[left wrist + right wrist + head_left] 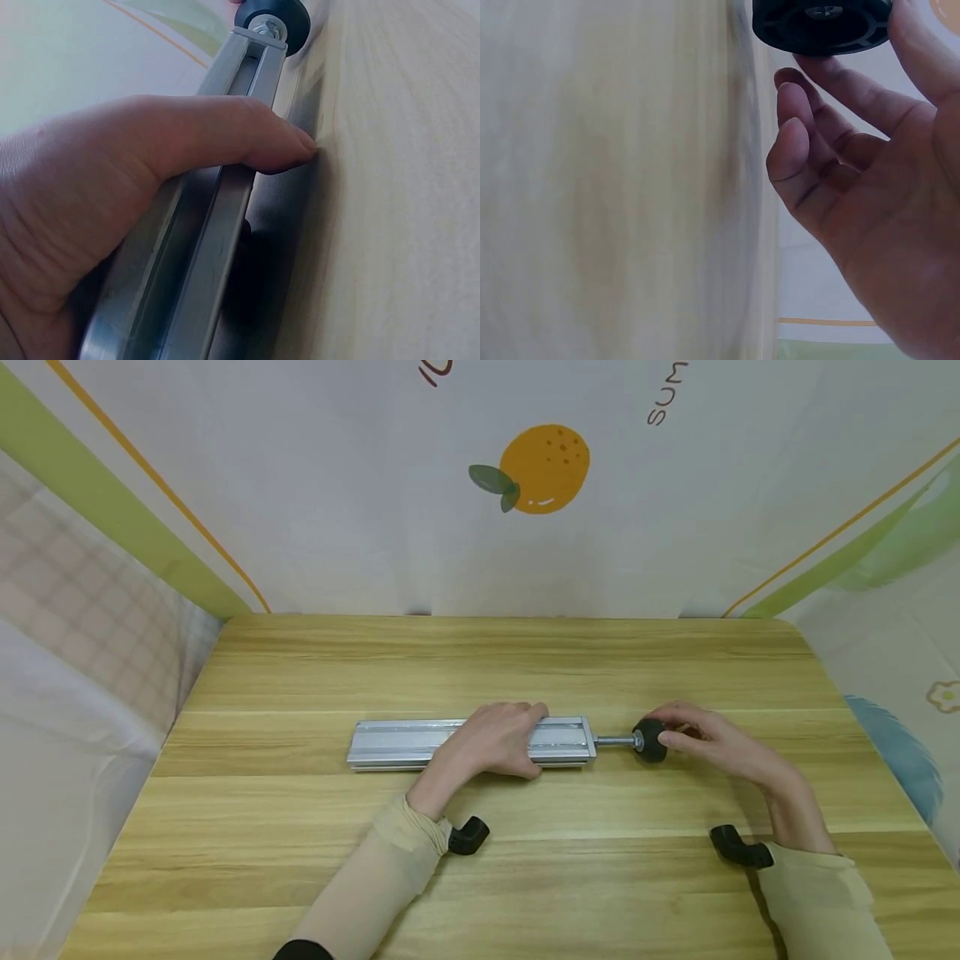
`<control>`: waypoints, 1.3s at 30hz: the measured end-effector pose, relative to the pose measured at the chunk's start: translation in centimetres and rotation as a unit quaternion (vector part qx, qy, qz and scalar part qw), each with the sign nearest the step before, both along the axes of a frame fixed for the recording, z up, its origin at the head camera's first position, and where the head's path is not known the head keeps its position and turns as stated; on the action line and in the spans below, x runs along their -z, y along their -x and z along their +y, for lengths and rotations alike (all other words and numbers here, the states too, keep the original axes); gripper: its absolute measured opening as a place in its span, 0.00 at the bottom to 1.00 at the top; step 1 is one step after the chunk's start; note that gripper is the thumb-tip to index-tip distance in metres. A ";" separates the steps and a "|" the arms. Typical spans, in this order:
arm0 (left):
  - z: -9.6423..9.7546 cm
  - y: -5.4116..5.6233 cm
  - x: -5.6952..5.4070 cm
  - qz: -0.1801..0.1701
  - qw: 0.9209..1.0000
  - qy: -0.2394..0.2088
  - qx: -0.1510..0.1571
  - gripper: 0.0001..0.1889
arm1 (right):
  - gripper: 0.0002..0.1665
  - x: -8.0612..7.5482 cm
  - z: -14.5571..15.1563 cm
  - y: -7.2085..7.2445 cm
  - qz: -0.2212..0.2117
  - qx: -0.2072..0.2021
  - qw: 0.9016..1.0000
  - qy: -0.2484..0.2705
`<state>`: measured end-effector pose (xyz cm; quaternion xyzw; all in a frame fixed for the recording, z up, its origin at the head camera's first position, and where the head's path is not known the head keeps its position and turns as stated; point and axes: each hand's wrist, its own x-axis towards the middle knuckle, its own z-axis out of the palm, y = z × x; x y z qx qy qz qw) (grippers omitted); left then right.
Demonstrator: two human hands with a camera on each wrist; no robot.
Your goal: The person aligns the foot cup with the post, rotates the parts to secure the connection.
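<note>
An aluminium extrusion profile lies lengthwise across the wooden table. My left hand grips it near its right end, fingers over the far side and thumb along the near side, as the left wrist view shows. From the profile's right end cap sticks a threaded rod, which bears a round black levelling foot with a nut beside it. My right hand pinches the foot's rim between thumb and index finger. In the right wrist view the foot's hollow underside faces the palm, and the other fingers are curled loosely below.
The wooden table ends at a white cloth backdrop printed with an orange. Black curved wrist mounts project from both sleeves, over the table in front of the profile. Cloth also hangs at both sides.
</note>
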<state>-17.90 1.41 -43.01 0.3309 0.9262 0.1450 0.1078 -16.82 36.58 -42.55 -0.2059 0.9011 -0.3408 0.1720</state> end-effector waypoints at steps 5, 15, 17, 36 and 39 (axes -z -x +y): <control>0.0 0.0 0.0 -0.004 1.000 0.000 -0.001 0.37 | 0.22 -0.4 -0.1 0.0 -0.005 0.000 1.000 -0.006; 0.1 -0.1 0.1 -0.008 1.000 0.005 0.001 0.37 | 0.34 0.4 0.1 0.0 0.009 -0.003 0.999 0.046; 0.1 -0.1 0.1 -0.009 1.000 0.006 0.000 0.37 | 0.39 0.5 0.0 0.1 0.012 -0.001 0.998 0.059; 0.0 0.0 -0.1 -0.004 1.000 0.006 0.000 0.38 | 0.29 0.1 -0.2 0.1 0.016 0.008 0.998 0.059; 0.0 0.0 -0.1 -0.002 1.000 0.006 0.000 0.38 | 0.27 0.1 -0.2 0.1 0.012 0.007 0.998 0.054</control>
